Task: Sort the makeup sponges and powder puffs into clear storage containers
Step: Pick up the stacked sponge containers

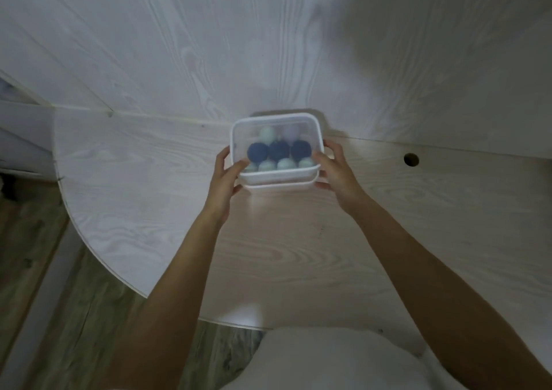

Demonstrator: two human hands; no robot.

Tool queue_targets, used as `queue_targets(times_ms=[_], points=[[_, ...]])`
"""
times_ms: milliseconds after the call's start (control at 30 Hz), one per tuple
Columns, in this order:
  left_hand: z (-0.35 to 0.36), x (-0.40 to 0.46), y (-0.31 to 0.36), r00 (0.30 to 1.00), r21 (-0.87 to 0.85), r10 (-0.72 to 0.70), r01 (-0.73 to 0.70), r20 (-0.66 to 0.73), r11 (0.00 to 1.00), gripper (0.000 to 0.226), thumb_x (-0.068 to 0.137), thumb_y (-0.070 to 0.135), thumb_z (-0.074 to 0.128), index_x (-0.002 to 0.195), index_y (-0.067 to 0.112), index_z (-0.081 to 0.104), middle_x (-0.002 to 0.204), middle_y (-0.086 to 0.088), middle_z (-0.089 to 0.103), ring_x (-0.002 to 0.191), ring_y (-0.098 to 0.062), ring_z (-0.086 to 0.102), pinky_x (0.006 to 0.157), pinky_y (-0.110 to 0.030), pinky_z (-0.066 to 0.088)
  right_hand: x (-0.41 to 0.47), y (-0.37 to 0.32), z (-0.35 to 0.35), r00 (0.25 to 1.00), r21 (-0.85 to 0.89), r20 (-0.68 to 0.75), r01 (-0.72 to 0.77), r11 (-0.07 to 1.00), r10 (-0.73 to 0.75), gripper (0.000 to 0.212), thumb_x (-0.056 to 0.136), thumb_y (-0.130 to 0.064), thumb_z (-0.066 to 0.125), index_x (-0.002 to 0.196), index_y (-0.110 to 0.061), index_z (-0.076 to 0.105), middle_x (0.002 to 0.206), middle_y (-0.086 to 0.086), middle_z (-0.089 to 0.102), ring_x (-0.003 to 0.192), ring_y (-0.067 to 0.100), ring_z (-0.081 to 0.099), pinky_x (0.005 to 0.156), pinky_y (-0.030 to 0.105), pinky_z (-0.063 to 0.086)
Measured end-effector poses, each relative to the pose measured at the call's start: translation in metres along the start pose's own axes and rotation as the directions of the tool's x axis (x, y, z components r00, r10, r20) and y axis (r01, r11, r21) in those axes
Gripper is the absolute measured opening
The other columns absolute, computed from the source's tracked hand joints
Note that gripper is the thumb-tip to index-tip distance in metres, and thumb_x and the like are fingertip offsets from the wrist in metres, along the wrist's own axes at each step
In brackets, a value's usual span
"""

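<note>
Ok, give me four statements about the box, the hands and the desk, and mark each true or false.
1. Both hands grip the box, left hand on one side, right hand on the other. True.
2. The box is empty. False: it holds sponges, three dark blue ones in a row among pale ones.
3. The desk has a round hole to the right of the box. True.
4. The desk is black. False: it is pale wood grain.

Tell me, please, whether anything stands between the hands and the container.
Nothing visible does. The left hand and the right hand already grip the container at its two sides, with the sponges inside it. The desk around it shows only a cable hole.
</note>
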State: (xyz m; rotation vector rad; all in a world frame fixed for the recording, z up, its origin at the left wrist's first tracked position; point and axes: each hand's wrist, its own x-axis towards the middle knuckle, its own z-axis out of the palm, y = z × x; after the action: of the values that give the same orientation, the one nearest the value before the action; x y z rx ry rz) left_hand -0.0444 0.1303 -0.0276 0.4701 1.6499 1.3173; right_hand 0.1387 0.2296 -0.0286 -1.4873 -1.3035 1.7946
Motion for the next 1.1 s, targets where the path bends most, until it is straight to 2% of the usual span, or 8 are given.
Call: queue_targets(times_ms=[133,333,433,500,700,867,967,1100], points=[[0.056,-0.041,-0.012,0.995,-0.002,0.001,-0.001,0.102,1.000,0.039,0.091,0.020,0.056,0.124,0.032,0.040,0.099,0.007,0.063,0.080,0.001,0.063,0.062,-0.014,0.050,-0.047,0.022,-0.067,0.992,0.046,-0.119,0.045,0.998,-0.039,0.038,0.094,-0.034,0.051,0.130,-0.036,0.037,0.103,-0.011,0.062,0.098,0.019,0.063,0.085,0.038,0.051],[0.163,-0.088,-0.035,0.949,0.044,-0.021,0.008,0.315,0.999,0.039,0.087,0.020,0.062,0.118,0.034,0.043,0.108,-0.005,0.064,0.086,-0.009,0.065,0.064,-0.017,0.052,-0.107,0.059,-0.179,0.930,0.149,-0.366,0.082,0.985,-0.022,0.035,0.094,-0.033,0.052,0.127,-0.030,0.042,0.106,-0.006,0.061,0.092,0.015,0.063,0.076,0.030,0.051],[0.219,-0.102,-0.043,0.923,0.071,-0.068,0.044,0.378,0.996,0.041,0.087,0.024,0.063,0.122,0.032,0.043,0.108,-0.002,0.063,0.083,-0.005,0.065,0.063,-0.020,0.052,-0.124,0.074,-0.228,0.881,0.172,-0.473,0.095,0.981,-0.002,0.031,0.094,-0.036,0.051,0.122,-0.028,0.045,0.108,-0.005,0.060,0.094,0.016,0.061,0.079,0.031,0.051],[0.258,-0.111,-0.049,0.904,0.104,-0.115,0.079,0.411,0.992,0.044,0.086,0.027,0.064,0.125,0.033,0.044,0.108,0.002,0.063,0.089,-0.007,0.063,0.071,-0.027,0.051,-0.132,0.082,-0.264,0.854,0.171,-0.519,0.083,0.982,0.018,0.031,0.093,-0.041,0.050,0.120,-0.027,0.047,0.112,-0.002,0.060,0.097,0.017,0.061,0.081,0.033,0.052],[0.350,-0.124,-0.061,0.883,0.134,-0.165,0.117,0.439,0.984,0.046,0.084,0.026,0.066,0.124,0.036,0.045,0.110,0.001,0.061,0.096,-0.012,0.060,0.086,-0.039,0.050,-0.133,0.090,-0.348,0.828,0.191,-0.560,0.094,0.977,0.029,0.027,0.093,-0.044,0.049,0.111,-0.023,0.052,0.108,0.000,0.061,0.096,0.017,0.060,0.079,0.030,0.050],[0.409,-0.129,-0.070,0.917,0.062,-0.122,0.107,0.379,0.992,0.044,0.084,0.024,0.067,0.120,0.035,0.044,0.109,0.004,0.059,0.097,-0.011,0.058,0.086,-0.038,0.050,-0.121,0.092,-0.387,0.774,0.343,-0.629,0.191,0.920,0.074,0.043,0.093,-0.035,0.054,0.129,-0.014,0.044,0.118,0.002,0.050,0.100,0.014,0.051,0.086,0.032,0.046],[0.439,-0.126,-0.072,0.935,0.009,-0.099,0.103,0.341,0.995,0.041,0.085,0.023,0.066,0.121,0.030,0.046,0.101,0.006,0.061,0.096,-0.011,0.059,0.086,-0.037,0.050,-0.113,0.088,-0.395,0.822,0.497,-0.545,0.157,0.853,0.166,0.038,0.094,-0.034,0.052,0.128,-0.020,0.043,0.110,-0.004,0.053,0.102,0.020,0.052,0.084,0.036,0.049],[0.466,-0.113,-0.070,0.953,-0.032,-0.088,0.101,0.290,0.994,0.041,0.084,0.024,0.067,0.121,0.024,0.049,0.106,0.004,0.063,0.103,-0.016,0.060,0.096,-0.044,0.048,-0.094,0.077,-0.408,0.882,0.560,-0.461,0.203,0.803,0.098,0.028,0.097,-0.032,0.047,0.124,-0.027,0.045,0.103,-0.013,0.055,0.106,0.020,0.053,0.092,0.037,0.047]])
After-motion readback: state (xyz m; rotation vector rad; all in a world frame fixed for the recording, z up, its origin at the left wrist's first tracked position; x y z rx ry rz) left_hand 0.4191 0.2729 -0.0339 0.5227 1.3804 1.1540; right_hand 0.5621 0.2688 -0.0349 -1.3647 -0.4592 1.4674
